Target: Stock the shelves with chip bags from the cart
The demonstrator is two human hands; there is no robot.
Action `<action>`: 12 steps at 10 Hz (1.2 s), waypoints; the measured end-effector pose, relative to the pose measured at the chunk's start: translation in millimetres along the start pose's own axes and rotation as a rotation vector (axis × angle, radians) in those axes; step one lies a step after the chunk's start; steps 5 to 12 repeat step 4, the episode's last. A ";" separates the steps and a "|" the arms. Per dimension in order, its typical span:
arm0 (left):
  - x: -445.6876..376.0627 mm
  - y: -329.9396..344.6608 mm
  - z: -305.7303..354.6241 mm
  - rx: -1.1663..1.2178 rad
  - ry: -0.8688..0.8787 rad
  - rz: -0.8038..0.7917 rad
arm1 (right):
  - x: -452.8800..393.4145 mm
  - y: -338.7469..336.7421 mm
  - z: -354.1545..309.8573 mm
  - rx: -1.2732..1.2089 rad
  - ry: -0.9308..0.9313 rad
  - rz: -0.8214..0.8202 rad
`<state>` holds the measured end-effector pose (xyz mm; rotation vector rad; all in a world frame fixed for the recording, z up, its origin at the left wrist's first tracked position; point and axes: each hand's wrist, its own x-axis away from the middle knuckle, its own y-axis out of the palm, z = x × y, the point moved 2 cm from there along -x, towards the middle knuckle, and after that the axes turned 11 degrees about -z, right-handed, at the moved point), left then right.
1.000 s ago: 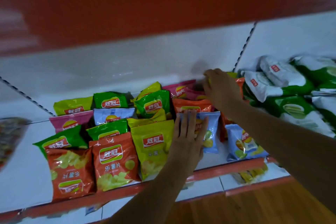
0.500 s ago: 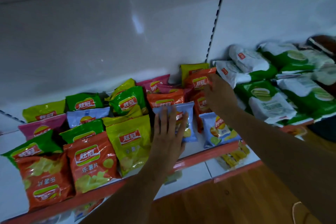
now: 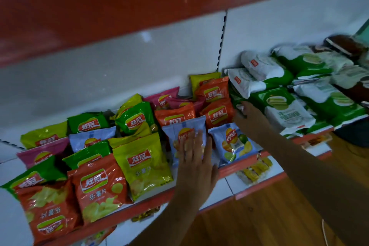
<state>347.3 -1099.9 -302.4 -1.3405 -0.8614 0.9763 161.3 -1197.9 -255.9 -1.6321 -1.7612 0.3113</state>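
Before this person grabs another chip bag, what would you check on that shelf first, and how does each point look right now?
1. Left hand free: not ok, flat on the light blue bag.
2. Right hand free: cannot tell, its fingers are hidden among the packs.
3. Blue bag upright: ok.
4. Second blue bag inside the red shelf edge: ok.
5. Orange bag right way up: not ok, print inverted.
6. Cart in view: not ok.

Orange chip bags (image 3: 99,187), yellow bag (image 3: 142,166), red-edged shelf (image 3: 151,203).
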 end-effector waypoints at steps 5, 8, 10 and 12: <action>-12.1 5.6 15.2 -0.044 0.141 -0.097 | 16.1 -0.4 33.0 -0.012 -0.112 0.014; -12.1 5.6 15.2 -0.044 0.141 -0.097 | 16.1 -0.4 33.0 -0.012 -0.112 0.014; -12.1 5.6 15.2 -0.044 0.141 -0.097 | 16.1 -0.4 33.0 -0.012 -0.112 0.014; -12.1 5.6 15.2 -0.044 0.141 -0.097 | 16.1 -0.4 33.0 -0.012 -0.112 0.014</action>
